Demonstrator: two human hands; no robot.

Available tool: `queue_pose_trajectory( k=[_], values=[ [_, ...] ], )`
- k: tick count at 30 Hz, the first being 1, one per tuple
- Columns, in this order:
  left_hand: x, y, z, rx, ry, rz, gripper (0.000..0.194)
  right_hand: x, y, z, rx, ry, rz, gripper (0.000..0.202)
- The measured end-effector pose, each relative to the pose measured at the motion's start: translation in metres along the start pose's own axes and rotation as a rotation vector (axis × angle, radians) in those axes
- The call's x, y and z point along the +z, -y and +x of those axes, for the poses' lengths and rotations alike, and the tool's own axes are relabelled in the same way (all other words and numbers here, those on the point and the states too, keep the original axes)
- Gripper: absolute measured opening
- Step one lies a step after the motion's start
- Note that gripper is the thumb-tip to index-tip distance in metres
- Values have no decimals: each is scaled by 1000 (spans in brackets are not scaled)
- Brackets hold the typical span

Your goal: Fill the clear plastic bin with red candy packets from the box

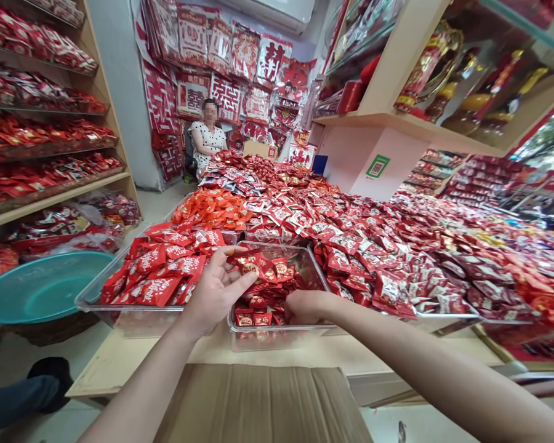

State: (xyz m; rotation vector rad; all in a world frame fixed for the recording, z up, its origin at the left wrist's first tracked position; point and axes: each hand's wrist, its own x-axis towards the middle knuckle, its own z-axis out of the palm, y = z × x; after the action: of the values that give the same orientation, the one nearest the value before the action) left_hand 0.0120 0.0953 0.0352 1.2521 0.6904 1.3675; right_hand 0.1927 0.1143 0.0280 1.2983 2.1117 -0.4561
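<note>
My left hand (216,289) pinches a small red packet with gold print (252,263) above a clear plastic bin (277,338) in the middle. Inside that bin lie many like packets (253,319), some in neat rows near the front. My right hand (307,306) reaches down into the bin's right side; its fingers curl among the packets, and what they grip is hidden. Left of my left hand, another clear bin (85,301) holds larger red packets (152,289) with white print.
A cardboard box (263,406) stands nearest me, below the wooden table edge (106,363). A teal basin (41,289) is at left, by stocked shelves (55,200). Heaps of packets (392,240) spread right, under an overhanging cabinet (425,126). A person (207,138) sits behind.
</note>
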Motion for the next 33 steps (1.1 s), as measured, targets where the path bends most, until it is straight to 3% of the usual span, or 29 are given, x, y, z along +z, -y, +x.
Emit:
queue_pose_trajectory(
  k=[3,15,22,28,33],
  values=[
    [0,0,0,2,-5,-7,32,2,1,0,-3,-98,-22,31],
    [1,0,1,0,-5,9,31,-1,7,-3,41,-140,-113,27],
    [-1,0,-1,-7,12,-4,30,-1,7,-4,-21,-19,-49,30],
    [-1,0,0,-3,6,28,30,-4,10,-6,26,31,-22,29],
    [-1,-1,-1,-6,0,49,30,1,8,-4,28,-39,33,30]
  ],
)
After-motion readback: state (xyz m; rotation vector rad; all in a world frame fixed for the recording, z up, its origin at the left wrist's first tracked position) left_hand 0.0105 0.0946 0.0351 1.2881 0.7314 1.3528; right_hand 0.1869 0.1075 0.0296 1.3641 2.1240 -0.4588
